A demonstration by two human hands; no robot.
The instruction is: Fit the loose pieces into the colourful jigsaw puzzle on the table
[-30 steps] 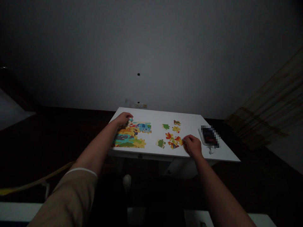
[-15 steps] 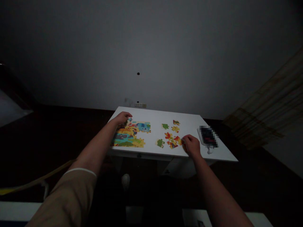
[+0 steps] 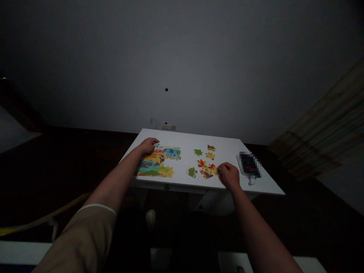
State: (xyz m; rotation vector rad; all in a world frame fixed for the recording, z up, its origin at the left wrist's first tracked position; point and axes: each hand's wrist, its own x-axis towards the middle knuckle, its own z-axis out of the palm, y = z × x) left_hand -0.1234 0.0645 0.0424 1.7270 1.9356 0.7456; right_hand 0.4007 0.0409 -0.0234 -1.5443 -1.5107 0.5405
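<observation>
A partly joined jigsaw puzzle [image 3: 155,170] with a colourful animal picture lies flat on the left of the white table. At its far left corner, my left hand [image 3: 148,145] is closed on a small light-blue puzzle piece [image 3: 156,145] with the fingertips. The hand and forearm hide the puzzle's left side. My right hand [image 3: 230,175] rests with curled fingers at the right edge of a group of loose red and yellow puzzle pieces [image 3: 206,174]. Its fingertips meet an orange-yellow piece [image 3: 213,169]; whether they grip anything is hidden.
More loose pieces lie between the hands: a green one [image 3: 198,152], a yellow one [image 3: 211,156] and a green-white one [image 3: 192,172]. A blurred-out device [image 3: 250,164] with a white edge lies at the right of the table [image 3: 182,138]. Behind stands a grey wall.
My left hand has shifted slightly down toward the puzzle's top left corner with the piece in its fingers. My right hand has stayed almost still.
</observation>
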